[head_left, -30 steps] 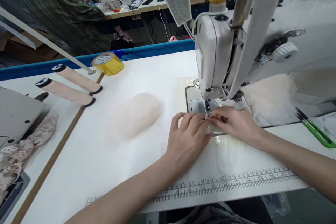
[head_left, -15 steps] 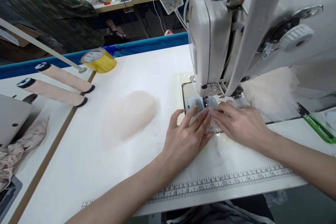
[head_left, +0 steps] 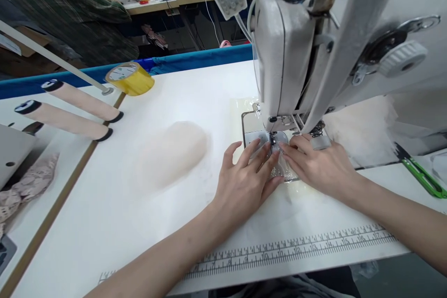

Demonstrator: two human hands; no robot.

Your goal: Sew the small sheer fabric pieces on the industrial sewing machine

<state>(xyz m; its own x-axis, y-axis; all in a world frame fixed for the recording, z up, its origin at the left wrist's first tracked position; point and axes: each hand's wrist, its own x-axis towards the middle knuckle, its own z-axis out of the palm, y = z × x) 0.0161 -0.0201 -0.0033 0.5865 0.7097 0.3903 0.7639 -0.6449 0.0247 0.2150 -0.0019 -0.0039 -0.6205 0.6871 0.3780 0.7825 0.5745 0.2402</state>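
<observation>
My left hand (head_left: 246, 180) lies flat with its fingers spread, pressing a thin sheer piece of fabric (head_left: 283, 173) against the needle plate (head_left: 256, 136) of the white sewing machine (head_left: 296, 56). My right hand (head_left: 319, 164) rests on the same fabric from the right, fingers stretched out, fingertips close to the presser foot (head_left: 273, 138). The fingertips of both hands almost meet just in front of the needle. The fabric is nearly see-through and its edges are hard to make out.
A pale pink pile of sheer fabric (head_left: 169, 151) lies left of my hands. A yellow tape roll (head_left: 130, 77) and two pink thread cones (head_left: 66, 109) sit at the far left. Green snips (head_left: 421, 174) lie at the right. A ruler strip (head_left: 296, 244) runs along the table's front edge.
Both hands have slid forward with the fabric toward the presser foot, and my left fingers have spread flatter. The camera moved closer to the machine.
</observation>
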